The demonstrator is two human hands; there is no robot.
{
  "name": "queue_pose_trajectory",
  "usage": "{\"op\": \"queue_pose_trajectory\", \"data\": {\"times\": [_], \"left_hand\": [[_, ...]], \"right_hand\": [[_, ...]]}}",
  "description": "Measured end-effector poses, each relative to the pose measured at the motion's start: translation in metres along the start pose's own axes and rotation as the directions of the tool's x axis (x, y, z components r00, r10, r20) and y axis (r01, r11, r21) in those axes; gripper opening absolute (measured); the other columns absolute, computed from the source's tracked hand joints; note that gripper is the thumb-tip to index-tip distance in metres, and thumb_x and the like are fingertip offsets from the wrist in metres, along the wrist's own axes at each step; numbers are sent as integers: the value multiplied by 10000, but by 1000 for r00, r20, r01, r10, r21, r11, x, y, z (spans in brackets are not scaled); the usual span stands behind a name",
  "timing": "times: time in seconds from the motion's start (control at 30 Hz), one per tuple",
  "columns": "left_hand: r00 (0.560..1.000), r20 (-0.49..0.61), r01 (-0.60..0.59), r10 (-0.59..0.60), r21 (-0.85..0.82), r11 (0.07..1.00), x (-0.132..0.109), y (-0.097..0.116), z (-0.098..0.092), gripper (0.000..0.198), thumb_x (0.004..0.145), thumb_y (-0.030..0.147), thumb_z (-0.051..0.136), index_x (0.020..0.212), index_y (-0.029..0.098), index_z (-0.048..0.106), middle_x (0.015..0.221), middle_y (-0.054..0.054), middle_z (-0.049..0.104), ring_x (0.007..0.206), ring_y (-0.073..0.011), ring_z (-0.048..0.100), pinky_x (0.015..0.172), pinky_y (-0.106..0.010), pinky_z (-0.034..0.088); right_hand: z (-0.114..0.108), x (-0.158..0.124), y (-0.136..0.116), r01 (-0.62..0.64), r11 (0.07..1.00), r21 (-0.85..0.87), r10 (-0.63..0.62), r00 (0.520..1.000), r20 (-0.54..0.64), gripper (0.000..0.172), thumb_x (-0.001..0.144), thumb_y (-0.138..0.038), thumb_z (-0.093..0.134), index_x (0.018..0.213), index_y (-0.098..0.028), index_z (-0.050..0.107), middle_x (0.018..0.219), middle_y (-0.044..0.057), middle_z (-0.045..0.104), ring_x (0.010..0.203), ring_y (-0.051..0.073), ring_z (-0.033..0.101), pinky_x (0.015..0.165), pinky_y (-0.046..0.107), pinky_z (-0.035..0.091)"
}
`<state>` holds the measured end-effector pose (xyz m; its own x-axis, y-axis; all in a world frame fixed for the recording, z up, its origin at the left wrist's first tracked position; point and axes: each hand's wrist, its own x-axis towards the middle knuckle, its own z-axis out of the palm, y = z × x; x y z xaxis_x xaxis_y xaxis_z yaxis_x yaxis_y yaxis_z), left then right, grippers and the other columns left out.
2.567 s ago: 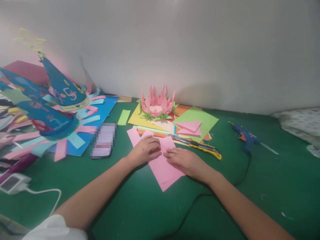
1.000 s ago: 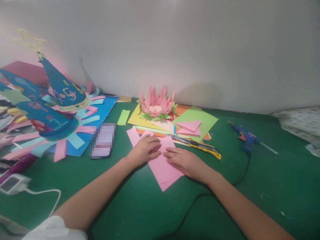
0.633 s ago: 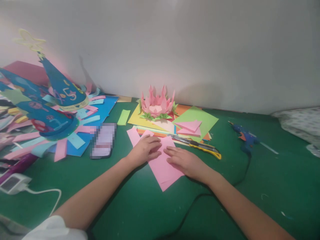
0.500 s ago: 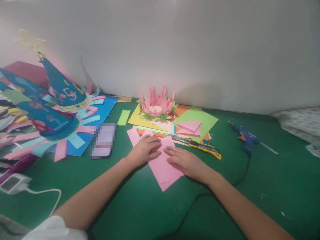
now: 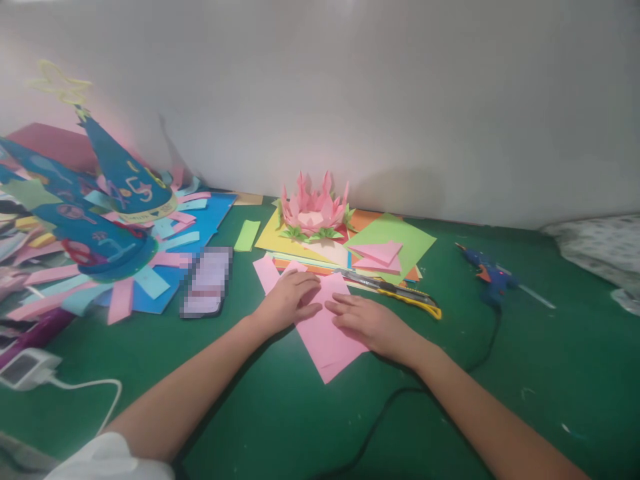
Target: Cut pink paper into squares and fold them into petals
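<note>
A sheet of pink paper lies on the green table, one corner pointing toward me. My left hand rests on its left side, fingers stretched out over the paper. From the right, my right hand lies flat on the same sheet with its fingers extended. A pink paper strip sticks out beyond my left hand. Just past the sheet is a yellow-handled utility knife, leaning against a stack of coloured paper. Parts of the pink sheet are hidden under both hands.
A pink paper lotus stands on yellow paper by the wall. Folded pink pieces lie on green paper. A blue glue gun with a cord is at right. Decorated blue cone hats and a phone are at left.
Almost nothing differs. The fingers of my right hand have shifted very slightly to the left on the pink paper; my left hand stays in place.
</note>
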<state>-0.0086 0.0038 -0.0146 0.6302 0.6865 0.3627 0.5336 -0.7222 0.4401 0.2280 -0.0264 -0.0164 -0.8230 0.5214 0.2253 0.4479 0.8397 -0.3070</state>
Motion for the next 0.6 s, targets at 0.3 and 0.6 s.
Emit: {"op": "queue_pose_trajectory", "data": {"times": [0.3,0.6], "left_hand": [[999,-18,-26,27,43,999,2,2,-2,253,785,317,621,993,173,606,1081,-103,634,1032,-240,564,918,-427,406],[997,69,17,-24,102,995,2,4,-5,244,808,327,597,1001,178,598,1085,-68,624,1037,-222,545,1009,-447,305]], "right_hand": [[-1,1,0,13,1000,-7,-13,1000,-4,220,915,-150,446,1047,-174,620,1311,78,543,1282,226,418,1026,428,413],[-2,2,-1,7,1000,-11,-7,1000,2,228,924,-161,423,1023,-163,628,1300,78,553,1262,235,444,1023,422,418]]}}
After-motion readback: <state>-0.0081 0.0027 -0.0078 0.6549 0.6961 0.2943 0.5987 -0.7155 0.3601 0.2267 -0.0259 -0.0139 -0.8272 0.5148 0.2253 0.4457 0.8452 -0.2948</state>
